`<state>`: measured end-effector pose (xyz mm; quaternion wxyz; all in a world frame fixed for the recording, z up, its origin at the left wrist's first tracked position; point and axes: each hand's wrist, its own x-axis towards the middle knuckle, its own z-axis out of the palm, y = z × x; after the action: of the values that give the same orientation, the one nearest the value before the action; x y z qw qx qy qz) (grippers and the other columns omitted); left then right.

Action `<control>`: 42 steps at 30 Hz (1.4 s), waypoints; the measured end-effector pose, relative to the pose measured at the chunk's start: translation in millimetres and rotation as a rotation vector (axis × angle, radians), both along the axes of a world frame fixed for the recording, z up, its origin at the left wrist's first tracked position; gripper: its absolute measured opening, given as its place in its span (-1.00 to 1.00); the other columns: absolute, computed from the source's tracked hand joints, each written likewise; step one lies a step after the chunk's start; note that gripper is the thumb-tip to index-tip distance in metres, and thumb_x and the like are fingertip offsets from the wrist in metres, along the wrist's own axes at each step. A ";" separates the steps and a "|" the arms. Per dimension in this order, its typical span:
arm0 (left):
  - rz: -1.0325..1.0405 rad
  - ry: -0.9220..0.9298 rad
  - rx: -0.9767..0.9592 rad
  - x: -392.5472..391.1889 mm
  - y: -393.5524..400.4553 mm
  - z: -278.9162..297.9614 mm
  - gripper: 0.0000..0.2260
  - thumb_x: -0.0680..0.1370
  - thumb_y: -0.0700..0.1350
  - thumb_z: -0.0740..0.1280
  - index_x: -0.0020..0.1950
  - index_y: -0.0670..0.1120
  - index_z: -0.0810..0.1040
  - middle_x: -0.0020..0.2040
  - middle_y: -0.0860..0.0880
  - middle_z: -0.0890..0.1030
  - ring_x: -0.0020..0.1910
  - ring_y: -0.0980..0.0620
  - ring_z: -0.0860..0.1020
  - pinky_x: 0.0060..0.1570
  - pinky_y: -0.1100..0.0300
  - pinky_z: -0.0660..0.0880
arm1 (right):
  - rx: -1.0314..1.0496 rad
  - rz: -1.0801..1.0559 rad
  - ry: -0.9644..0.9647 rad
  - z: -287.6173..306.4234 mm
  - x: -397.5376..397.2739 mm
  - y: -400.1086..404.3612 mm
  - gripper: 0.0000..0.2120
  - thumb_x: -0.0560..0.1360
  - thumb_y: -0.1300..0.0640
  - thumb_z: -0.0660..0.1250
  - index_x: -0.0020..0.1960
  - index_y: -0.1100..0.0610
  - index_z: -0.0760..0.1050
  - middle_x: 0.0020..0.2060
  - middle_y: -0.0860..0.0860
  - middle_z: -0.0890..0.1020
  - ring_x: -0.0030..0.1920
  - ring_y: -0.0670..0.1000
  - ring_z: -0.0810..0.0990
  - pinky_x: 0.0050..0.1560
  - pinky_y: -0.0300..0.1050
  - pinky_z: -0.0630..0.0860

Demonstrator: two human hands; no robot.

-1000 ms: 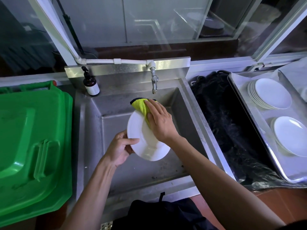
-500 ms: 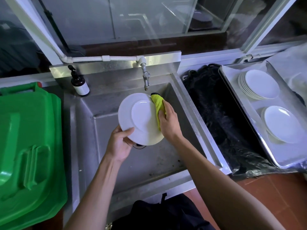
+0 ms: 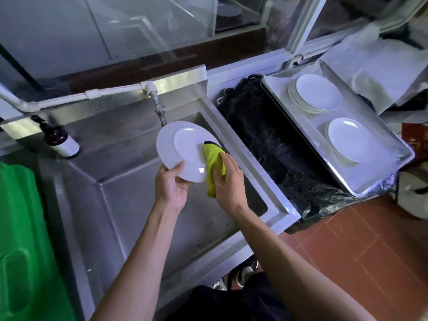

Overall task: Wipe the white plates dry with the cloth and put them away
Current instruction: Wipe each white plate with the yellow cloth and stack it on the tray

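- Left hand (image 3: 171,185) grips round white ceramic plate (image 3: 185,150) at its 7 o'clock rim, over steel sink (image 3: 129,181).
- Right hand (image 3: 229,181) clutches yellow-green terry cloth (image 3: 214,165), pressed on plate at 4 o'clock.
- Steel tray (image 3: 379,126), 2 o'clock: two stacks of white plates (image 3: 317,92).

Plate (image 3: 183,147): glossy white ceramic. Cloth (image 3: 214,165): rough yellow terry. Sink (image 3: 120,181): dull brushed steel. Tray (image 3: 379,181): shiny metal. Bin (image 3: 23,239): smooth green plastic.

Both forearms are bare, no sleeves showing; dark clothing (image 3: 231,302) at the bottom edge; a dark shoe (image 3: 246,273) below.
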<state>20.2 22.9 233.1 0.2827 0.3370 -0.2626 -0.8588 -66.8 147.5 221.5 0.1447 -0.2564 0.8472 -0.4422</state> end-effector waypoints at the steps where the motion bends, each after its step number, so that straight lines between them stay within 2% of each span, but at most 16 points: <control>1: -0.011 -0.023 -0.025 -6.6 -1.4 1.3 -0.67 0.57 -0.38 0.26 0.26 -0.09 0.58 0.08 -0.09 0.72 0.00 -0.08 0.70 -0.10 0.01 0.67 | 0.011 -0.004 0.008 -2.2 -2.4 6.2 -0.54 0.68 0.11 0.21 0.56 0.03 0.29 0.54 -0.08 0.32 0.47 0.07 0.31 0.47 0.01 0.31; 5: -0.084 -0.144 -0.140 -36.3 -3.9 13.3 -0.76 0.55 -0.40 0.31 0.08 -0.12 0.62 -0.04 -0.04 0.74 -0.09 -0.01 0.70 -0.21 0.10 0.64 | 0.051 -0.009 0.046 -6.0 -24.8 31.7 -0.53 0.64 0.12 0.26 0.54 -0.01 0.34 0.51 -0.09 0.38 0.47 0.03 0.34 0.46 0.06 0.35; 8: -0.186 -0.229 -0.266 -65.6 1.6 24.7 -0.77 0.56 -0.38 0.33 0.05 -0.07 0.63 -0.05 -0.02 0.73 -0.12 0.02 0.69 -0.23 0.11 0.63 | 0.066 -0.029 0.069 -3.9 -49.4 46.3 -0.55 0.63 0.13 0.27 0.51 0.02 0.39 0.47 -0.06 0.44 0.44 0.03 0.39 0.44 0.02 0.36; 11: -0.298 -0.302 -0.441 -97.4 11.7 33.1 -0.78 0.58 -0.35 0.32 0.03 -0.04 0.62 -0.08 -0.02 0.70 -0.16 0.02 0.66 -0.28 0.16 0.60 | 0.033 -0.078 0.107 2.9 -75.5 59.9 -0.57 0.58 0.21 0.30 0.44 0.07 0.47 0.39 -0.03 0.53 0.33 -0.03 0.46 0.32 -0.29 0.33; 13: -0.355 -0.369 -0.595 -119.1 18.1 37.3 -0.77 0.58 -0.33 0.32 -0.01 0.00 0.62 -0.08 -0.01 0.70 -0.13 0.00 0.63 -0.19 0.11 0.56 | -0.038 -0.106 0.126 8.5 -92.5 71.3 -0.60 0.55 0.27 0.30 0.34 0.00 0.51 0.23 -0.08 0.60 0.16 -0.13 0.51 0.12 -0.56 0.29; 15: -0.410 -0.454 -0.781 -141.3 23.7 40.5 -0.77 0.55 -0.29 0.33 -0.05 0.06 0.61 -0.06 -0.01 0.69 -0.09 -0.01 0.60 -0.11 0.07 0.52 | -0.077 -0.127 0.131 13.5 -111.2 86.3 -0.62 0.53 0.29 0.28 0.27 -0.05 0.48 0.12 -0.16 0.59 0.03 -0.25 0.49 0.00 -0.61 0.30; 18: -0.518 -0.558 -0.931 -172.8 34.9 43.0 -0.79 0.53 -0.24 0.32 -0.01 0.08 0.58 -0.02 0.03 0.67 -0.02 -0.03 0.59 -0.04 0.06 0.52 | -0.052 -0.125 0.162 16.0 -141.9 114.5 -0.60 0.53 0.29 0.26 0.32 0.02 0.49 0.19 -0.20 0.57 0.06 -0.34 0.46 0.04 -0.58 0.29; 21: -0.620 -0.648 -1.091 -200.7 53.5 43.6 -0.79 0.56 -0.23 0.29 0.01 0.10 0.54 -0.09 0.16 0.60 -0.05 -0.01 0.57 -0.17 0.13 0.49 | -0.013 -0.173 0.149 13.0 -173.1 143.1 -0.57 0.56 0.26 0.29 0.41 0.05 0.48 0.32 -0.11 0.57 0.21 -0.15 0.51 0.15 -0.37 0.33; 24: -0.700 -0.757 -1.423 -228.3 82.1 46.6 -0.85 0.57 -0.23 0.26 -0.10 0.03 0.46 -0.19 -0.01 0.54 -0.17 -0.14 0.51 -0.32 0.05 0.43 | -0.055 -0.240 0.138 11.9 -202.7 170.4 -0.58 0.56 0.24 0.32 0.41 0.03 0.49 0.31 -0.09 0.59 0.23 -0.09 0.52 0.17 -0.30 0.34; 25: -0.726 -0.789 -1.504 -237.5 93.3 49.1 -0.86 0.59 -0.22 0.26 0.00 0.02 0.49 -0.14 -0.06 0.55 -0.14 -0.19 0.52 -0.26 -0.01 0.48 | -0.073 -0.259 0.141 12.5 -212.3 178.6 -0.58 0.56 0.24 0.33 0.40 0.03 0.50 0.28 -0.11 0.60 0.20 -0.07 0.53 0.14 -0.31 0.33; 27: -0.766 -0.868 -1.659 -256.3 115.2 51.6 -0.71 0.62 -0.20 0.23 0.26 0.11 0.50 -0.05 -0.15 0.58 -0.09 -0.27 0.55 -0.20 -0.05 0.50 | -0.087 -0.294 0.153 12.3 -231.2 194.7 -0.60 0.56 0.24 0.34 0.39 0.03 0.50 0.24 -0.12 0.60 0.18 -0.04 0.53 0.12 -0.28 0.34; 30: -0.768 -0.868 -1.883 -283.8 142.7 51.8 -0.57 0.60 -0.23 0.18 0.37 0.19 0.44 -0.06 -0.20 0.61 -0.07 -0.32 0.59 -0.23 0.01 0.41 | -0.102 -0.310 0.159 16.5 -258.6 217.2 -0.62 0.58 0.19 0.32 0.38 -0.01 0.49 0.25 -0.12 0.61 0.22 -0.02 0.56 0.21 -0.10 0.46; 33: -0.768 -0.798 -2.046 -313.1 163.1 50.6 -0.44 0.48 -0.33 0.15 0.36 0.18 0.45 -0.08 -0.16 0.65 -0.08 -0.29 0.61 -0.22 0.04 0.39 | -0.182 -0.321 0.232 28.5 -279.5 240.5 -0.65 0.57 0.21 0.30 0.23 -0.17 0.42 0.06 -0.46 0.55 0.05 -0.36 0.51 0.03 -0.45 0.38; 35: -0.801 -0.782 -2.098 -332.6 173.2 48.4 -0.35 0.45 -0.35 0.14 0.44 0.19 0.40 -0.02 -0.10 0.68 -0.05 -0.26 0.62 -0.19 0.03 0.41 | -0.200 -0.352 0.262 32.3 -292.2 256.4 -0.62 0.57 0.25 0.30 0.18 -0.20 0.36 0.03 -0.55 0.51 -0.01 -0.41 0.48 -0.04 -0.55 0.32; 39: -0.855 -0.714 -2.146 -363.3 194.8 39.7 -0.32 0.44 -0.39 0.12 0.48 0.13 0.39 0.07 -0.06 0.68 -0.04 -0.24 0.63 -0.15 0.06 0.47 | -0.236 -0.425 0.239 24.5 -317.0 288.5 -0.76 0.58 0.24 0.28 0.14 -0.07 0.43 -0.03 -0.19 0.55 -0.09 -0.03 0.51 -0.10 -0.41 0.38; 42: -0.887 -0.663 -2.216 -382.2 216.7 34.2 -0.37 0.46 -0.38 0.10 0.45 0.08 0.40 0.09 -0.08 0.63 -0.06 -0.26 0.62 -0.14 0.04 0.44 | -0.239 -0.458 0.263 20.0 -332.9 310.3 -0.77 0.57 0.22 0.27 0.14 -0.07 0.45 -0.11 -0.12 0.57 -0.15 0.04 0.49 -0.13 -0.19 0.42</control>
<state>-362.0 239.7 267.3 0.0202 -0.0008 -0.9974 -0.0687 -399.7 457.8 241.5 -0.1013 -0.1287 0.8364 -0.5230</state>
